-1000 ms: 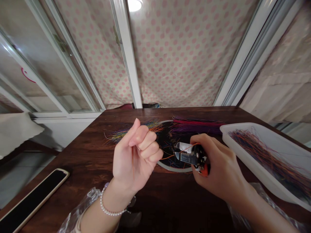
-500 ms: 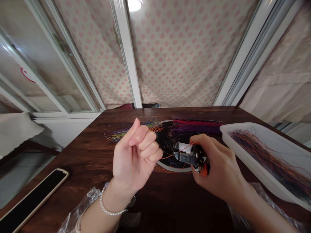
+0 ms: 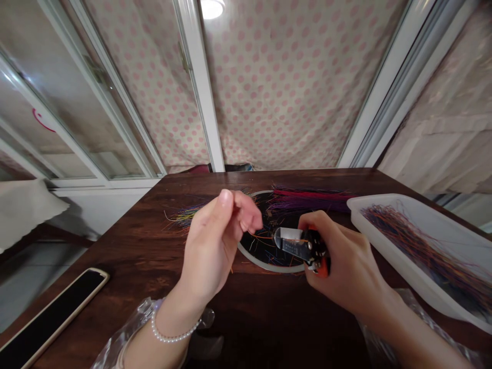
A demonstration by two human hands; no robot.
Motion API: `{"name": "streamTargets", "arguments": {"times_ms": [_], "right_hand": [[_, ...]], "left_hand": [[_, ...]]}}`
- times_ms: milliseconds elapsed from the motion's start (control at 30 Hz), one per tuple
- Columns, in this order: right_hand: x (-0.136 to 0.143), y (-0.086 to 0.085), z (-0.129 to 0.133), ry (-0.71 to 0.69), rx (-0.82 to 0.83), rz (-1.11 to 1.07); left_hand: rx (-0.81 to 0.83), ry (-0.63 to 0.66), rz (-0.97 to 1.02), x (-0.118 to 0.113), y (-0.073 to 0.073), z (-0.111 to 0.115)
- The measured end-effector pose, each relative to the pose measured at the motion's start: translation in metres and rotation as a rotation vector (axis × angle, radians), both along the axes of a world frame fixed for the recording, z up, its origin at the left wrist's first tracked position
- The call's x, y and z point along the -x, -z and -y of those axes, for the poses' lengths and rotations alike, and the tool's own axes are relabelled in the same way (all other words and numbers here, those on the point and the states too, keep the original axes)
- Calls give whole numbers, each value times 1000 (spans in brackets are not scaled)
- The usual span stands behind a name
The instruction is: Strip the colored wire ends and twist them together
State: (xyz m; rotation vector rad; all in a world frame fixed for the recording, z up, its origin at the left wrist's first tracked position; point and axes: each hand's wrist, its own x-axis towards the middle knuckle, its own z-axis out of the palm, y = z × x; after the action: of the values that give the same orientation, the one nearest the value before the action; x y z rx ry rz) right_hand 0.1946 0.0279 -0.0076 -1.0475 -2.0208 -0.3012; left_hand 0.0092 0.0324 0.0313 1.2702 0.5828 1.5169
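Observation:
My right hand (image 3: 338, 256) is wrapped round a wire stripper (image 3: 302, 246) with orange handles, its metal jaws pointing left. A thin orange wire (image 3: 265, 237) runs from the jaws to the curled fingers of my left hand (image 3: 217, 236), which hold it. The pearl bracelet (image 3: 172, 338) is on my left wrist. Beneath both hands lies a black round mat (image 3: 265, 259) with a pale rim, strewn with short wire bits. Coloured wires (image 3: 186, 215) stick out behind my left hand, and a red and purple wire bundle (image 3: 311, 200) lies at the back.
At the right, a white plastic tub (image 3: 361, 218) holds many orange and dark wires. A phone (image 3: 54, 318) lies at the table's left edge. Clear plastic (image 3: 123, 333) is under my left forearm. Behind the wooden table (image 3: 142, 246) hangs a dotted curtain (image 3: 288, 87).
My left hand has turned and its fingers have moved from a tight fist to a looser curl near the jaws. The stripper's jaws have closed together over the orange wire.

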Motion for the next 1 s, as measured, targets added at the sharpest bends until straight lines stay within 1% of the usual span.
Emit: {"name": "streamTargets", "arguments": {"times_ms": [33, 67, 100, 133, 167, 233, 267, 300, 367, 433, 533, 600, 700, 767, 833, 867, 900, 933, 967, 1000], "right_hand": [[0, 0, -1, 4, 0, -1], [-1, 0, -1, 8, -1, -3], [-1, 0, -2, 9, -1, -4], [-1, 0, -3, 8, 0, -6], [-2, -1, -3, 9, -3, -15], [-3, -2, -5, 12, 0, -28], [-3, -3, -5, 17, 3, -34], [-4, -4, -6, 23, 10, -40], [-5, -5, -8, 33, 24, -57], [-7, -5, -10, 30, 43, -82], [-8, -3, -12, 5, 101, -123], [-8, -1, -14, -16, 138, -159], [-6, 0, -16, -65, 211, -203], [-5, -1, -17, -114, 295, -223], [-4, -1, -18, -161, 359, -254], [-4, 0, -18, -185, 376, -269], [-4, 1, -19, -206, 383, -281], [-4, 1, -19, -222, 383, -292], [-4, 2, -19, -229, 378, -299], [-5, 3, -19, -228, 377, -296]], "left_hand": [[-98, -83, -139, 1, 2, 0], [-181, -138, -282, 3, 3, 1], [-251, -154, -423, 5, 4, 1], [-312, -129, -550, 7, 4, 2], [-367, -68, -659, 10, 4, 2], [-448, 92, -820, 13, 3, 3], [-474, 151, -874, 14, 2, 3], [-489, 185, -915, 14, 2, 3], [-502, 192, -966, 14, 1, 3], [-524, 191, -974, 14, 1, 2], [-572, 167, -924, 16, 2, 2], [-600, 98, -871, 17, 4, 2], [-644, -50, -776, 13, 10, 7], [-591, -111, -654, 5, 13, 11], [-418, -102, -471, -4, 15, 17], [-323, -75, -401, -8, 15, 20], [-255, -36, -375, -10, 15, 22], [-227, -2, -371, -11, 15, 23], [-240, 38, -397, -11, 15, 24], [-293, 73, -428, -11, 16, 23]]}}
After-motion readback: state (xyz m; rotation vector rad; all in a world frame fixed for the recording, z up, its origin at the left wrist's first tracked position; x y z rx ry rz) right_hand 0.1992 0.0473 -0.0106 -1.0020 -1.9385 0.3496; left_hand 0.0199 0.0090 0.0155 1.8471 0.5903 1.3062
